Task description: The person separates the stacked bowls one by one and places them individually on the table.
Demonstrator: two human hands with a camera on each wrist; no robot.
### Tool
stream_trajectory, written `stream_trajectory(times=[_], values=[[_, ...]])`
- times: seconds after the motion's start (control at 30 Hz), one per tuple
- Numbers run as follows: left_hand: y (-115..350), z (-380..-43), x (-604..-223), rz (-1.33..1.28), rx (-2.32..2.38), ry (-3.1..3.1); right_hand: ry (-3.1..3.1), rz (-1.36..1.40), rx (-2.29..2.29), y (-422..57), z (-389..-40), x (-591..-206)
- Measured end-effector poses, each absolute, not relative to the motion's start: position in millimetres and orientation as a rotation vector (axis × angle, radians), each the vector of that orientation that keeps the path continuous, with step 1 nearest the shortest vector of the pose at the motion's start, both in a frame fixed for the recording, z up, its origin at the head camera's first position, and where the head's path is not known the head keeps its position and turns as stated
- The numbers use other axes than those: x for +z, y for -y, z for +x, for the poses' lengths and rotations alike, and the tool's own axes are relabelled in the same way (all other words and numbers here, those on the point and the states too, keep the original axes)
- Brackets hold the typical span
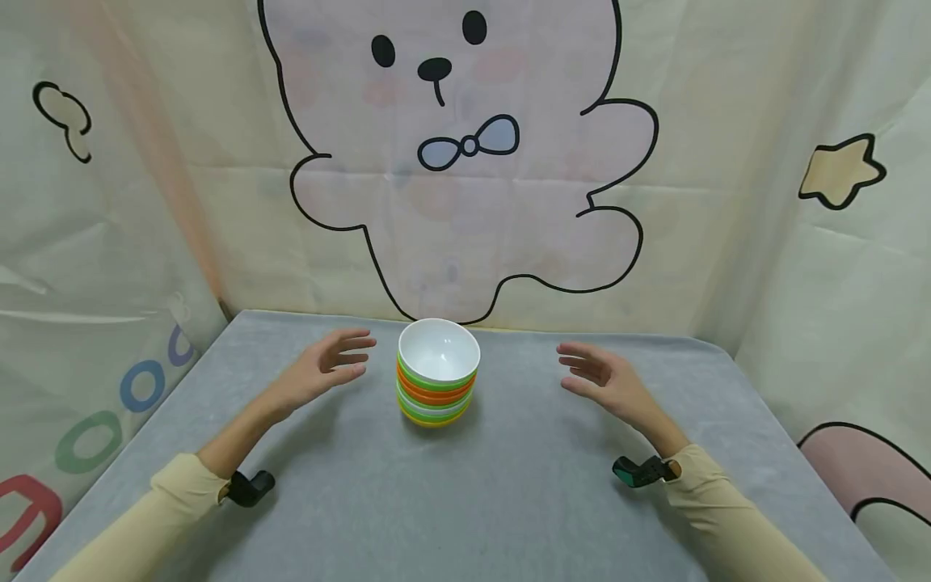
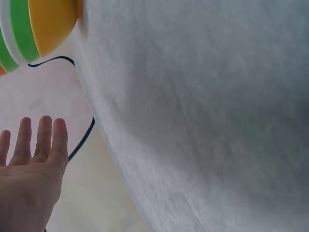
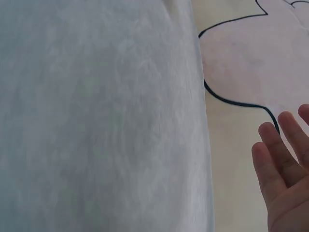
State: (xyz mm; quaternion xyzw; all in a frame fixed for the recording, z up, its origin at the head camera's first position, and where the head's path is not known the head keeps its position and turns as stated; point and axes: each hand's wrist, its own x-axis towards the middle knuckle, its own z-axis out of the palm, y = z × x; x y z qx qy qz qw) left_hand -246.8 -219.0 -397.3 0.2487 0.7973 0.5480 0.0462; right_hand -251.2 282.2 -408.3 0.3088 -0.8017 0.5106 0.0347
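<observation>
A stack of nested bowls [image 1: 435, 396] stands on the grey cloth near the table's back edge. Its outer bands are green, orange, white and yellow, and the top bowl is white inside. To the left of the stack, my left hand [image 1: 329, 362] hovers above the cloth with fingers spread and nothing held. The left wrist view shows this palm [image 2: 30, 188], with the lower bowls [image 2: 50, 21] at the upper left. Farther off on the right side, my right hand [image 1: 600, 378] is also raised and holds nothing. Its fingers [image 3: 273, 159] look loosely extended in the right wrist view.
Grey cloth [image 1: 465, 501] covers the table. Behind it hangs a pale curtain [image 1: 698, 202] with a cartoon bear drawing, and similar sheets stand at both sides. Each wrist carries a dark strapped device, such as the left one [image 1: 249, 488].
</observation>
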Motion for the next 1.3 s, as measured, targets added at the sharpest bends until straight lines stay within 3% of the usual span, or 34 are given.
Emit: stream_trajectory(times=[1.3], values=[[170, -253, -398, 0.958, 1.699, -2.259, 2.418, 1.203, 1.733, -184, -274, -398]])
